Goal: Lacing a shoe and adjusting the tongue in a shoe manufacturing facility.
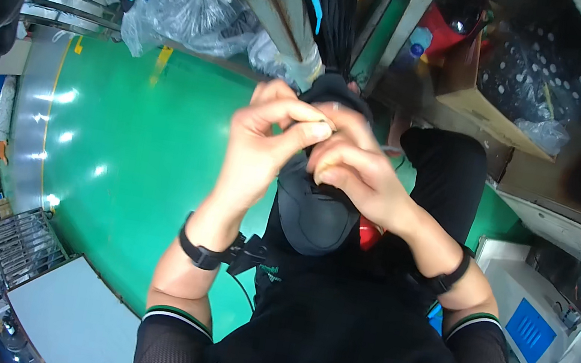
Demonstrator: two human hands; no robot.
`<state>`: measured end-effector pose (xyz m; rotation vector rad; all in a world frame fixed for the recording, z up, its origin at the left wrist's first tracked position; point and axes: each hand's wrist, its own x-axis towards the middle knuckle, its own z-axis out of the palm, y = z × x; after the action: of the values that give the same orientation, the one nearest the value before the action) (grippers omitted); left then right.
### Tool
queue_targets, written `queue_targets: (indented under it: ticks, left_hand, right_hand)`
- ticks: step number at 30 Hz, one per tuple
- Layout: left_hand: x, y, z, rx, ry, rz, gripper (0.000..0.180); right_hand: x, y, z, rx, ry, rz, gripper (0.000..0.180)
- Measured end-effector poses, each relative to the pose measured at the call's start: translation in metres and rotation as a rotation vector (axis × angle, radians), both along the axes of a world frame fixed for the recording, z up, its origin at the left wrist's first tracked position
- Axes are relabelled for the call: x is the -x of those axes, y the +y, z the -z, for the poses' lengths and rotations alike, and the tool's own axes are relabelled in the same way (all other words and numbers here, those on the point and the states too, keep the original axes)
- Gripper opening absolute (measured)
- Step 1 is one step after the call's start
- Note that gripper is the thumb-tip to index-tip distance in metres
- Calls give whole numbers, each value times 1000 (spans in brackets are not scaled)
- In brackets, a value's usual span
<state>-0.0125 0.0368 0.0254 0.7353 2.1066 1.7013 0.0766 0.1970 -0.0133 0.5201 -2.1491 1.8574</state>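
My left hand [264,132] is closed in a pinch, its thumb and forefinger pressed together on something too small to make out. Close against it, my right hand [365,169] is curled with its fingertips drawn in, slightly smeared by motion; whatever it grips is hidden. Both hands meet over a black, rounded, smooth-looking piece [315,219] in front of my body, whose kind I cannot tell. More black material [339,92] shows just beyond my fingers, partly covered by them.
A bundle of long black cords [329,17] hangs beyond my hands, beside a worn metal post [283,9]. Clear plastic bags [196,7] lie far left. A cardboard box [465,84] stands at far right. A pale machine with a blue panel [529,331] is at right; a white board [75,318] at near left.
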Motion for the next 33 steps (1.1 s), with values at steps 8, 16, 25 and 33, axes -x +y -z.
queue_targets:
  ticks: [8, 16, 25, 33]
  left_hand:
    - [-83, -3, 33, 149, -160, 107, 56]
    - [27, -167, 84, -24, -363, -638, 25]
    - [-19, -20, 54, 409, 37, -297, 13]
    - [-22, -31, 64, 208, 95, -320, 11]
  right_hand:
    - [-34, 1, -22, 615, -540, 57, 23]
    - [-77, 138, 18, 454, -717, 665, 16]
    - [-29, 42, 38, -227, -649, 485, 13]
    - [-3, 36, 22, -641, -538, 410, 11]
